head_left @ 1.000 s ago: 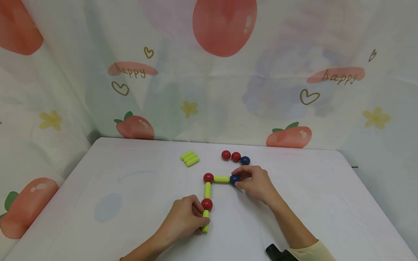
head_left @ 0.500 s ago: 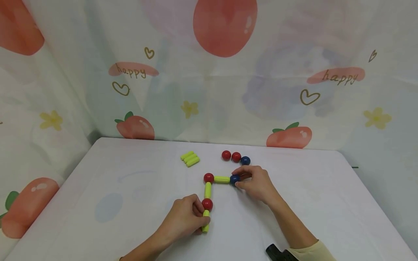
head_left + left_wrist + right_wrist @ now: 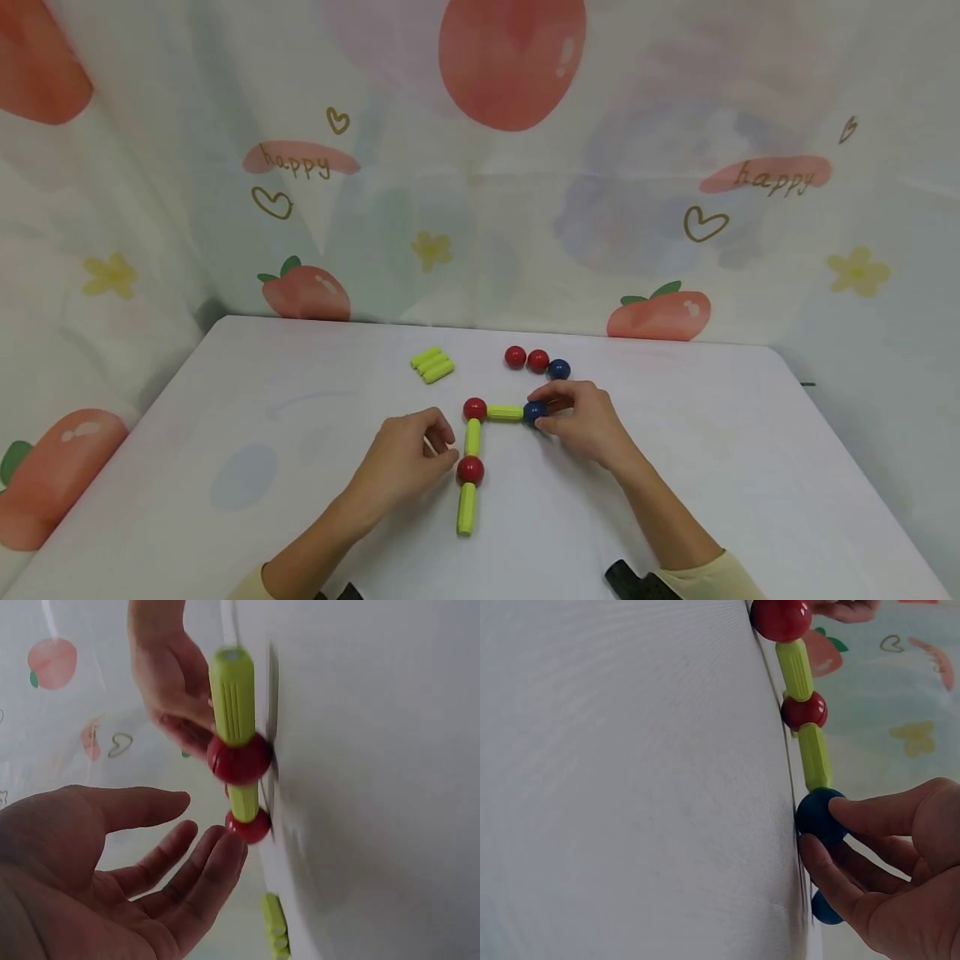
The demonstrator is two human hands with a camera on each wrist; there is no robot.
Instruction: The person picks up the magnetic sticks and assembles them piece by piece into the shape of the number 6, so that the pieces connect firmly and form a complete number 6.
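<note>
An L-shaped chain of balls and rods lies on the white table. Its corner is a red ball [image 3: 475, 409]; a yellow-green rod [image 3: 505, 412] runs right from it to a blue ball [image 3: 534, 412]. Toward the front come another rod [image 3: 472, 437], a second red ball [image 3: 470, 470] and an end rod [image 3: 466, 509]. My right hand [image 3: 585, 419] pinches the blue ball between thumb and fingers, as the right wrist view shows too. Left of the chain, my left hand [image 3: 408, 457] holds nothing, its fingers loosely bent and apart from the chain.
Behind the chain, several yellow-green rods [image 3: 432, 365] lie side by side. To their right sit two loose red balls [image 3: 537, 361] and a loose blue ball [image 3: 558, 369] in a row. A printed curtain [image 3: 495, 250] hangs behind the table's far edge.
My left hand has let go of the end rod and moved away to the back left. My right hand stays on the blue ball, and the chain keeps its shape.
</note>
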